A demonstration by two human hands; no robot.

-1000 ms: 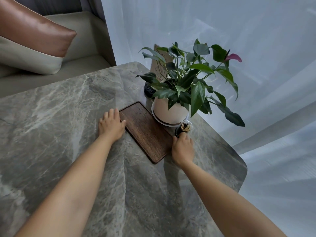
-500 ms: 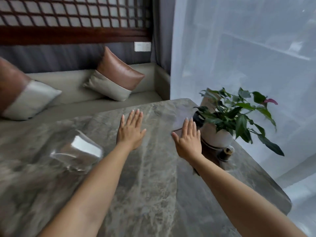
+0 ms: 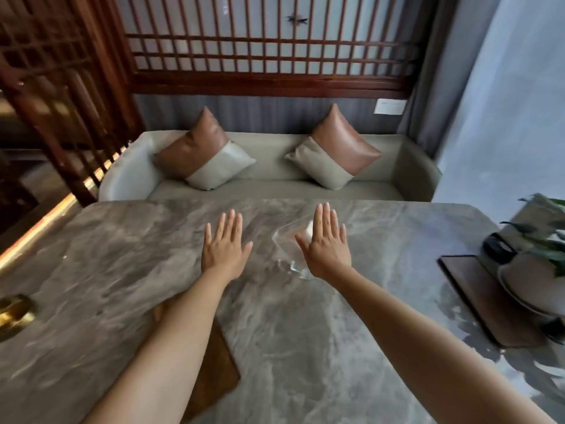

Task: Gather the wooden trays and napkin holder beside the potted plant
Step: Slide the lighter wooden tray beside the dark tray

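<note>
My left hand point(image 3: 225, 247) and my right hand point(image 3: 325, 243) hover flat over the middle of the marble table point(image 3: 305, 332), fingers spread, holding nothing. Under and just left of my right hand sits a clear napkin holder point(image 3: 289, 243) with white napkins in it. One dark wooden tray point(image 3: 477, 295) lies at the right edge beside the potted plant point(image 3: 541, 264). A second wooden tray point(image 3: 214, 362) lies near me, mostly hidden under my left forearm.
A grey sofa point(image 3: 269, 182) with two brown-and-grey cushions stands behind the table. A wooden lattice screen fills the back and left. A gold object point(image 3: 13, 315) sits at the table's left edge. A small black item point(image 3: 496, 250) rests behind the plant pot.
My view has swung left from the plant to the table's middle. Both hands left the tray beside the plant and now hover open, the right one over the napkin holder.
</note>
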